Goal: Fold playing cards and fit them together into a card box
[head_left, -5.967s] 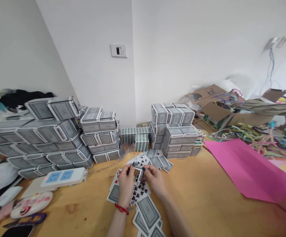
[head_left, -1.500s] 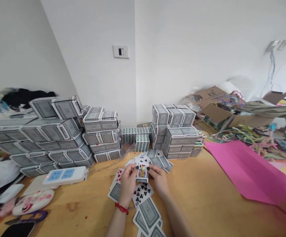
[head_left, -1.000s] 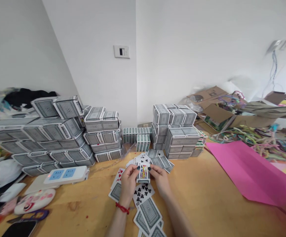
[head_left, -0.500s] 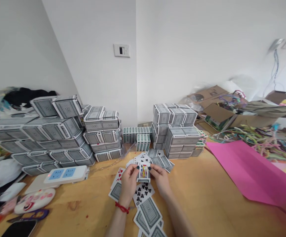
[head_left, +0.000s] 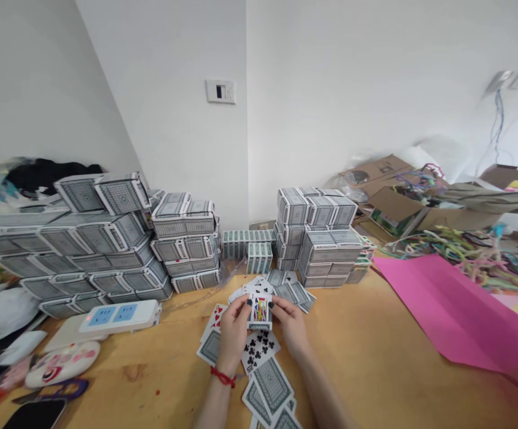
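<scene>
Between my two hands is a jack playing card (head_left: 259, 310), face up, with its near edge bent down so the patterned back shows. My left hand (head_left: 235, 330) pinches its left side, thumb on the face. On its right side, my right hand (head_left: 289, 325) grips it the same way. Just below lies a ten of clubs (head_left: 260, 351), partly covered by face-down cards (head_left: 271, 386). Left of my left wrist are a red heart card (head_left: 213, 319) and a face-down card (head_left: 209, 347). Fanned club cards (head_left: 259, 285) lie beyond my hands.
Blocks built of folded cards (head_left: 102, 238) are stacked at the left, with another stack (head_left: 325, 238) at the right. A power strip (head_left: 120, 316), a utility knife (head_left: 57, 390) and a phone (head_left: 35, 414) lie left. Pink paper (head_left: 455, 310) and open cardboard boxes (head_left: 419, 208) are right.
Six seconds ago the card was tilted and narrower between my fingers; now it faces up, spread between both hands. Over the last second my hands have barely moved.
</scene>
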Available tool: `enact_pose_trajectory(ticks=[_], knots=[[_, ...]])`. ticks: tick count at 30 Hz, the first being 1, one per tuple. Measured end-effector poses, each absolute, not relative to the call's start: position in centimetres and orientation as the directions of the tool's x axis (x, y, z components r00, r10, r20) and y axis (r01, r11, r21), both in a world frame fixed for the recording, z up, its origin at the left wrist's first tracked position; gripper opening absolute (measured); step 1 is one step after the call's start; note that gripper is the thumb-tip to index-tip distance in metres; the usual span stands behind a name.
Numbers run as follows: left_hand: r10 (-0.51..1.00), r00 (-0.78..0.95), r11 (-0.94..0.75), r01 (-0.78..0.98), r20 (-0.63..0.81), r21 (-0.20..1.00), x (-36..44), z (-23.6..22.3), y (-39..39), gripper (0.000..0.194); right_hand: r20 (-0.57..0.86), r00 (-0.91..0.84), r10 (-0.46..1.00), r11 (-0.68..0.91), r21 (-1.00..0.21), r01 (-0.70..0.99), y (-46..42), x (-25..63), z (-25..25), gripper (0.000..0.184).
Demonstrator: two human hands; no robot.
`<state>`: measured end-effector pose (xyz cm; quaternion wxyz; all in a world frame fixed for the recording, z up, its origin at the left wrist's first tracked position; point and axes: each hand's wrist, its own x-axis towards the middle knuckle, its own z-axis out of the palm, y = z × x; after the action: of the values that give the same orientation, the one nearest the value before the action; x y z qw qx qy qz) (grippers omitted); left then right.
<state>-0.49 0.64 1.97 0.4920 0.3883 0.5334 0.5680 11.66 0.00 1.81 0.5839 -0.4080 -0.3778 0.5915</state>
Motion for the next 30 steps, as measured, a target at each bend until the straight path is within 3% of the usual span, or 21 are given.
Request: enact_pose_trajectory(ticks=[10, 21, 26, 30], knots=[[0.999, -0.042, -0.014, -0.172, 0.006, 0.985, -0.4, 1.9, 0.3, 0.012, -0.094, 0.025, 0.995, -0.076, -0.908, -0.413, -0.2, 11.6, 1.6, 0.023], [0.992, -0.119, -0.044, -0.063, 0.036, 0.997, -0.4, 2.3, 0.1, 0.004, -0.144, 0.129, 0.981, -0.072, -0.892, -0.445, 0.1, 11.1, 0.7, 0.018], [0.987, -0.162, -0.011, -0.161, -0.016, 0.987, -0.2, 2.3, 0.2, 0.005, -0.156, 0.096, 0.983, -0.089, -0.867, -0.491, 0.0, 10.9, 0.9, 0.017], [0.994, -0.075, 0.058, -0.233, -0.077, 0.971, 0.0, 2.1, 0.3, 0.010, -0.158, 0.129, 0.979, -0.075, -0.868, -0.491, 0.1, 10.9, 0.9, 0.014]])
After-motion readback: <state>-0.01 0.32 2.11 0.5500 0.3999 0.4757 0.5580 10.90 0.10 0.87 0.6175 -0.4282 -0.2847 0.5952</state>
